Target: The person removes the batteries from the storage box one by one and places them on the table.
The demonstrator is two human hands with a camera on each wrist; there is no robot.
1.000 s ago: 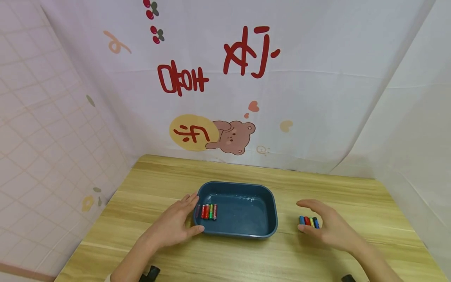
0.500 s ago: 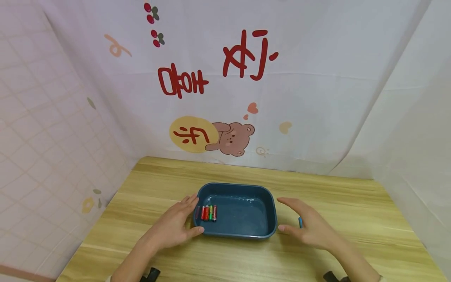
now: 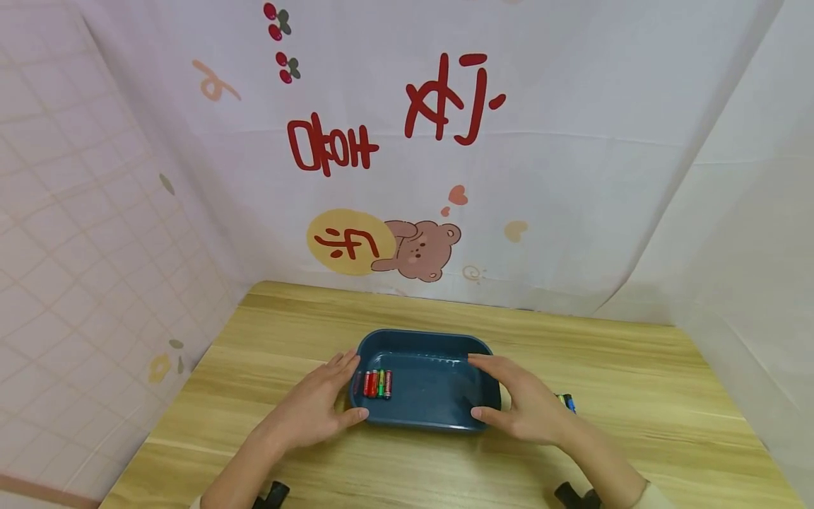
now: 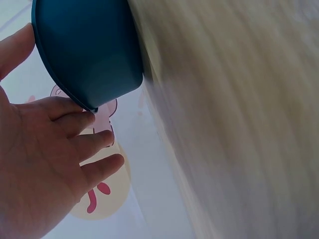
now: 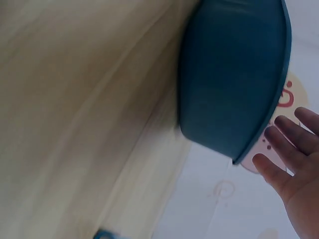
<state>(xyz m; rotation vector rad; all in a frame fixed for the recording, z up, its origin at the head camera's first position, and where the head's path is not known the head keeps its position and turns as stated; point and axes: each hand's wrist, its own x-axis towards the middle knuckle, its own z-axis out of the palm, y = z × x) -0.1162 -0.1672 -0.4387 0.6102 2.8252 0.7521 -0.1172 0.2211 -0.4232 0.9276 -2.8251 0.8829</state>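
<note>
A dark blue rectangular plastic basin (image 3: 426, 404) stands on the table in the head view. Inside, at its left end, several small batteries (image 3: 373, 384) in red and green lie side by side in a row. My left hand (image 3: 314, 404) rests at the basin's left end, thumb and fingertips right at the rim; in the left wrist view its fingers (image 4: 94, 144) are loosely extended. My right hand (image 3: 524, 401) overlaps the right end, thumb and forefinger spread around it. The right wrist view shows those fingers (image 5: 286, 144) extended beside the rim, holding nothing.
More batteries (image 3: 568, 403), yellow and blue, lie on the wood-grain table (image 3: 407, 466) right of the basin, partly hidden behind my right hand. A white printed cloth (image 3: 559, 177) hangs along the table's back edge. A black device (image 3: 577, 495) sits below my right forearm.
My right hand has moved left from the batteries on the table to the basin's right end, carrying nothing visible. The left hand and the basin have stayed in place.
</note>
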